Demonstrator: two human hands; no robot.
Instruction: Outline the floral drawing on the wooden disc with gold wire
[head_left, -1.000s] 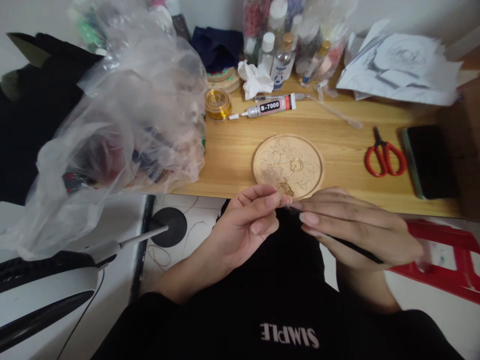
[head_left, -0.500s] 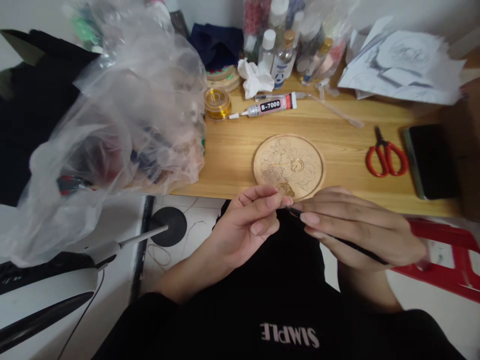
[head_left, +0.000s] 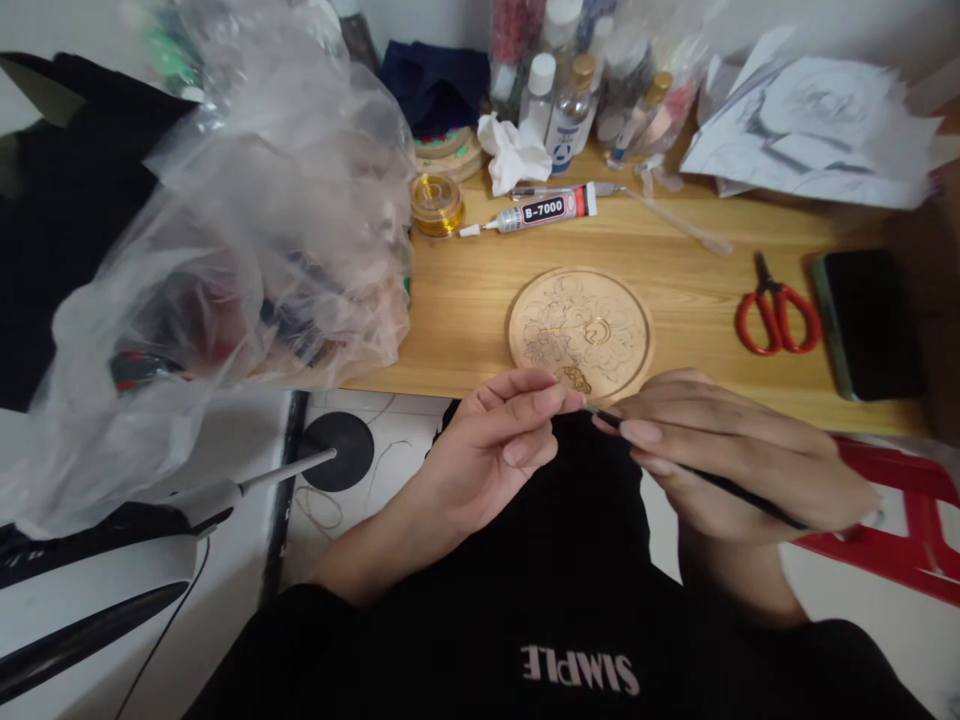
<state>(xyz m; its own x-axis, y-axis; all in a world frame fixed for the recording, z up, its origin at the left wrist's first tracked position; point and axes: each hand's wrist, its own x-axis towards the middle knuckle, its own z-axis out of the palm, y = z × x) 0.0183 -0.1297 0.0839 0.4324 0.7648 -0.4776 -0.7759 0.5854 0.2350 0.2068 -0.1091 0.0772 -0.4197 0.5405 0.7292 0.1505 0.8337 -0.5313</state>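
Observation:
My left hand (head_left: pixel 502 450) is closed in a pinch in front of the table edge; whatever sits between thumb and forefinger is too small to make out. Just to its right, my right hand (head_left: pixel 742 455) grips slim black tweezers (head_left: pixel 720 485), their tip pointing at the left fingertips. Beyond both hands a round wooden plate (head_left: pixel 551 290) with a raised rim lies on the table. It bears a line drawing of flowers, with gold wire (head_left: pixel 598 331) along some lines and a denser gold wire piece (head_left: pixel 576 379) near its front edge.
Behind the plate lie a B-7000 glue tube (head_left: pixel 544 209) and a spool of gold wire (head_left: pixel 436 205). Red-handled cutters (head_left: pixel 778 315) and a phone (head_left: pixel 862 325) are at right. Bottles (head_left: pixel 568 120) and papers (head_left: pixel 810 130) line the back; a plastic bag (head_left: pixel 300 200) bulges at left.
My right hand has shifted a little to the right with the tweezers, drawing back slightly from the left fingertips. The left hand keeps its pinch in nearly the same place.

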